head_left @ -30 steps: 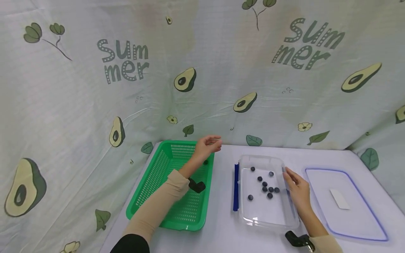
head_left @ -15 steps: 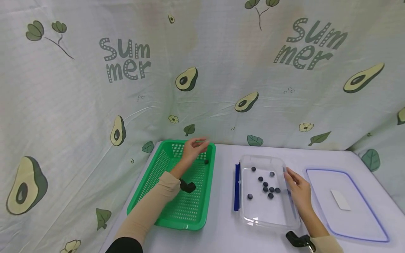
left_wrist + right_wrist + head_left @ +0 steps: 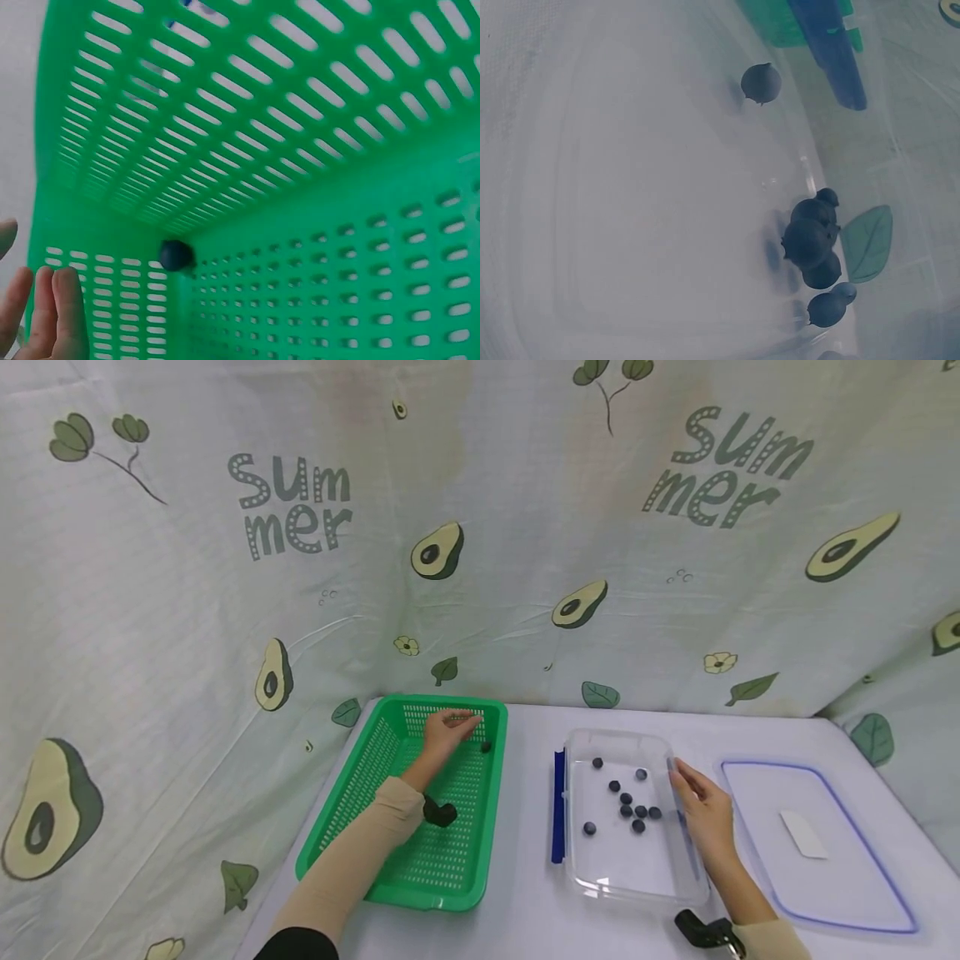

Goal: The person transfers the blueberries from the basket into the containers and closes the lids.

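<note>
My left hand [image 3: 444, 737] reaches over the far end of a green plastic basket [image 3: 492, 827], fingers loosely bent and nothing between them. A single blueberry [image 3: 177, 256] lies in the basket's far right corner, to the right of that hand in the head view. My right hand [image 3: 707, 814] grips the right side wall of a clear plastic storage box [image 3: 622, 887]. Several blueberries [image 3: 626, 811] are scattered on the box floor, most of them bunched near its middle; the right wrist view shows a lone blueberry [image 3: 761, 83] and a cluster.
Along the box's left side runs a blue latch flap [image 3: 558, 807]. A clear lid with a blue rim [image 3: 817, 931] lies right of the box, a white rectangular piece [image 3: 804, 834] on it. A printed curtain [image 3: 495, 468] hangs behind the white table [image 3: 528, 752].
My left hand has moved left and nearer, from over the basket's far right edge to inside its outline, and sits lower. The right hand stays on the box; the blueberries have not moved.
</note>
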The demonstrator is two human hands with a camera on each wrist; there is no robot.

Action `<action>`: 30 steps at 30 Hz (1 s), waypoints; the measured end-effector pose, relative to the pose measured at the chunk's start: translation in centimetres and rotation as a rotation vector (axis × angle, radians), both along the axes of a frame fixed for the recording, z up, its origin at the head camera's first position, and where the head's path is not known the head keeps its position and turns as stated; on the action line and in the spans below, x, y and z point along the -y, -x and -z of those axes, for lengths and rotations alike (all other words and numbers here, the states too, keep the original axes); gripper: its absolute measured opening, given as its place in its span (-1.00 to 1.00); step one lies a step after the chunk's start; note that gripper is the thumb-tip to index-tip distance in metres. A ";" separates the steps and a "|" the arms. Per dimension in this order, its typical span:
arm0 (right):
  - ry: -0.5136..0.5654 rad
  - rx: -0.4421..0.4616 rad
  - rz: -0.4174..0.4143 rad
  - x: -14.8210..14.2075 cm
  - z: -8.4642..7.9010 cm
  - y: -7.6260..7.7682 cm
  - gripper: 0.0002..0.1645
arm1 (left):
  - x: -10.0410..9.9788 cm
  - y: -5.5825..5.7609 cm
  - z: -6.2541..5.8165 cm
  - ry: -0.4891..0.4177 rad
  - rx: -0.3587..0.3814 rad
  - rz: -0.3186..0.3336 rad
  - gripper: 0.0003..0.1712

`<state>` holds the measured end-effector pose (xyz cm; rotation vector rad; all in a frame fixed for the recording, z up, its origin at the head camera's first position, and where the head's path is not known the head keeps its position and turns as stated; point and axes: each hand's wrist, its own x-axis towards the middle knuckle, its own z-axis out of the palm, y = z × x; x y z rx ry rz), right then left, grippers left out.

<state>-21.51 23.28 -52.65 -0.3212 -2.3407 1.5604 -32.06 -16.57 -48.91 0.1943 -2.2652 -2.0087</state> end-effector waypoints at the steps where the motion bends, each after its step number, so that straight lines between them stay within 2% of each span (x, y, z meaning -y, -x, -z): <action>1: -0.002 -0.002 0.001 0.0 0.0 0.0 -0.43 | 0.1 0.1 0.3 0.000 0.009 -0.006 -0.65; 5: -0.001 -0.007 0.009 0.0 0.0 0.1 -0.44 | 0.5 0.1 1.3 0.020 0.054 -0.024 -0.63; 9: -0.003 -0.002 0.001 -0.1 0.0 0.2 -0.44 | 0.6 0.1 2.1 0.109 0.094 -0.041 -0.62; 16: -0.007 0.013 0.011 -0.1 0.0 0.2 -0.44 | 0.4 0.7 3.5 0.179 0.114 -0.022 -0.57; 24: 0.002 0.021 0.004 0.0 -0.1 0.1 -0.43 | -0.4 0.8 4.0 0.204 0.139 -0.018 -0.62; 30: 0.002 0.026 0.001 0.0 -0.3 0.1 -0.42 | -0.7 1.1 4.4 0.252 0.114 -0.019 -0.66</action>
